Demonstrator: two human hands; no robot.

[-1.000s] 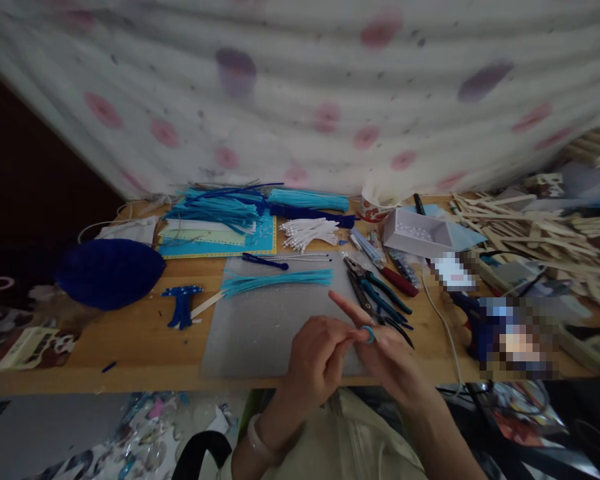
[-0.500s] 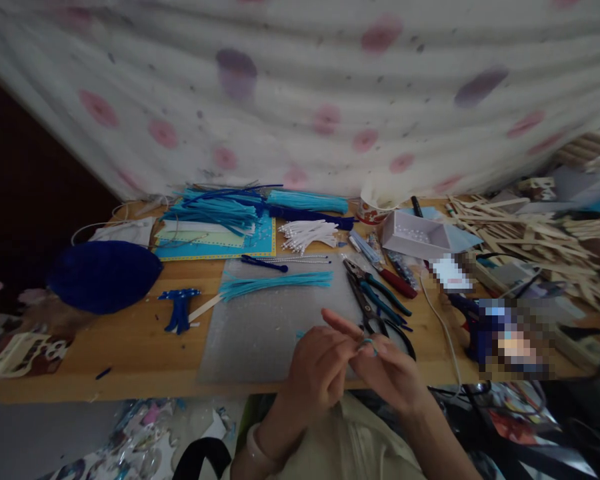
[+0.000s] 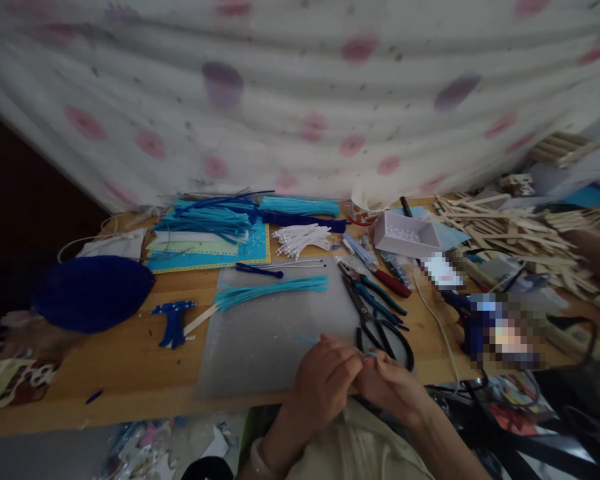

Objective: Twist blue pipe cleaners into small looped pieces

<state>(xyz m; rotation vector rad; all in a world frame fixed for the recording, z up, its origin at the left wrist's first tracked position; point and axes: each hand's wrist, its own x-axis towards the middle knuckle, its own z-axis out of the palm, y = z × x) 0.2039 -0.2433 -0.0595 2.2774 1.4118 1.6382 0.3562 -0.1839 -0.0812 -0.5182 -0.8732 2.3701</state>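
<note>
My left hand [image 3: 325, 375] and my right hand [image 3: 394, 387] meet over the front edge of the grey cutting mat [image 3: 260, 357]. Both are closed, fingers pinching a light-blue pipe cleaner [image 3: 371, 355], of which a small curved bit shows between them. The rest of it is hidden by the fingers. A thin light-blue strand [image 3: 305, 339] shows just left of my left hand; whether it is the same piece I cannot tell. Beyond my hands lies a bundle of light-blue pipe cleaners [image 3: 275, 290]. Black-handled scissors [image 3: 367, 313] rest right beside my right hand, with pliers [image 3: 375, 293] partly over them.
A dark-blue oval piece [image 3: 93, 293] and a dark-blue bundle [image 3: 175, 323] lie left. White-tipped stems [image 3: 303, 239], a white box of beads [image 3: 407, 233] and a paper cup [image 3: 365, 208] stand farther back. Wooden sticks [image 3: 510, 227] are heaped right, near a white cable [image 3: 437, 320].
My left index finger, stretched out before, is now folded in. Both hands sit slightly lower in view, still pinching the pipe cleaner. The camera has turned a little, shifting the table items left.
</note>
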